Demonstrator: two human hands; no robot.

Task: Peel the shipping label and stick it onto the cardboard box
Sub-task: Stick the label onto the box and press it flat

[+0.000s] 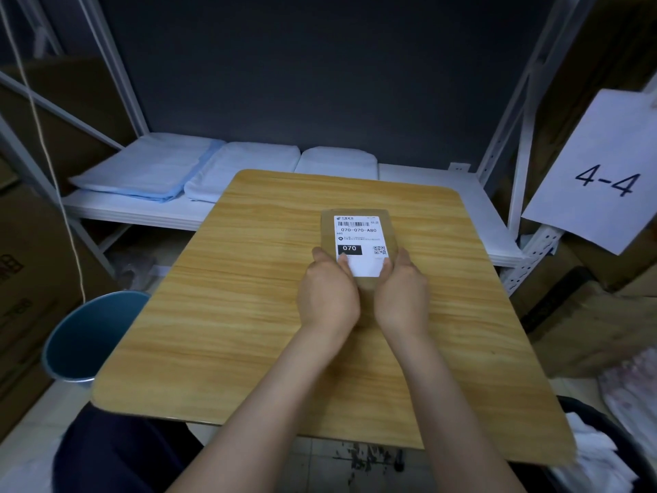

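Observation:
A small flat cardboard box [391, 225] lies on the wooden table [249, 279], right of centre. A white shipping label [359, 240] with a barcode and "070-070-A80" lies flat on the box's top face. My left hand [329, 297] grips the box's near left corner, thumb resting on the label's lower left. My right hand [401, 293] grips the near right corner, thumb on the label's lower right edge. The box's near end is hidden under both hands.
A blue bin [89, 336] stands on the floor left of the table. A white shelf [444, 215] behind holds folded white and blue cloths [160, 172]. A paper sign "4-4" [604, 179] hangs at right. Cardboard cartons flank both sides.

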